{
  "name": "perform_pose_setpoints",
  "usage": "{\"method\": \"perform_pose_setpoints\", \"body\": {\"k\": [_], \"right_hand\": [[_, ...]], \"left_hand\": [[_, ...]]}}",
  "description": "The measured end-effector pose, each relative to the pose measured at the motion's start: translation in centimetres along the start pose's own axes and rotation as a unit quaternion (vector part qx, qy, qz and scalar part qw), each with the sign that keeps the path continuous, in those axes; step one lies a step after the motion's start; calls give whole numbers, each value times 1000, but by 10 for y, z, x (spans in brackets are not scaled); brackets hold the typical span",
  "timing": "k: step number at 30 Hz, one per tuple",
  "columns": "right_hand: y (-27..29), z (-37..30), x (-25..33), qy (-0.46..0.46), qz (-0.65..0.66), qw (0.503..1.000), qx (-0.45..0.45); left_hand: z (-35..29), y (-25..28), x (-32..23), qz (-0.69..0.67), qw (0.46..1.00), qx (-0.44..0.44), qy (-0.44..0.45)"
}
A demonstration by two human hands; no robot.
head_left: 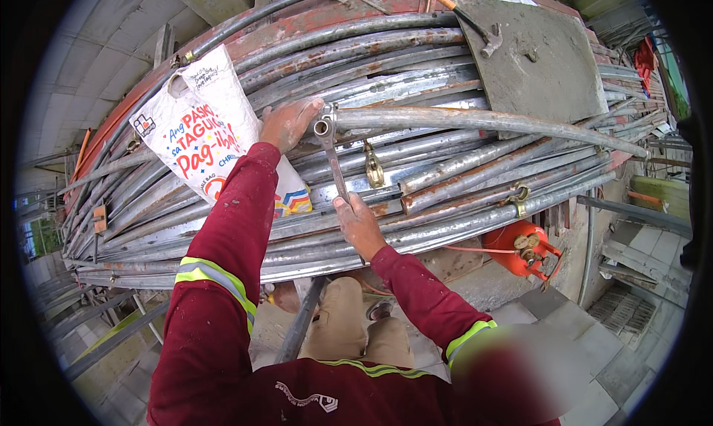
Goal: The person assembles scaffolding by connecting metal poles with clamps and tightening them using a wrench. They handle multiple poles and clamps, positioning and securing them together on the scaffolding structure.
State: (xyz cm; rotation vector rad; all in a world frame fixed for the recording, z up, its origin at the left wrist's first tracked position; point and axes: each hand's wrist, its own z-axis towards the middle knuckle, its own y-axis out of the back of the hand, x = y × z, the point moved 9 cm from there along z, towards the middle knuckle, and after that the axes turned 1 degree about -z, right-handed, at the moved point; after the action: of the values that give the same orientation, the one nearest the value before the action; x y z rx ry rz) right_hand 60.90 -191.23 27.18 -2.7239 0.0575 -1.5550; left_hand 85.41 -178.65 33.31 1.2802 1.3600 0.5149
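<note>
In my right hand (362, 227) is a steel wrench (336, 166), with my fingers closed round its lower handle. Its ring end sits over a metal clamp fitting (327, 114) at the near left end of a long grey pipe (460, 119). My left hand (291, 124) lies just left of that fitting, fingers stretched out toward it and the fingertips at its far side. Whether they press on it is hard to see. A brass-coloured clamp (373, 166) rests on the pipes to the right of the wrench.
Many metal pipes (356, 51) lie stacked across the view. A printed white bag (194, 118) lies on them at left. At the far right, a hammer (489, 38) rests on a cement-covered board (538, 73). A red gas cylinder (512, 240) with a hose stands below the pipes.
</note>
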Motion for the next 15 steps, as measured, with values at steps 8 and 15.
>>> {"method": "perform_pose_setpoints", "body": {"k": [8, 15], "right_hand": [[-5, 48, 71, -68, 280, 946, 148], [-31, 70, 66, -190, 396, 866, 240]], "left_hand": [[-15, -1, 9, -53, 995, 29, -77], [-26, 13, 0, -31, 994, -36, -95]]}}
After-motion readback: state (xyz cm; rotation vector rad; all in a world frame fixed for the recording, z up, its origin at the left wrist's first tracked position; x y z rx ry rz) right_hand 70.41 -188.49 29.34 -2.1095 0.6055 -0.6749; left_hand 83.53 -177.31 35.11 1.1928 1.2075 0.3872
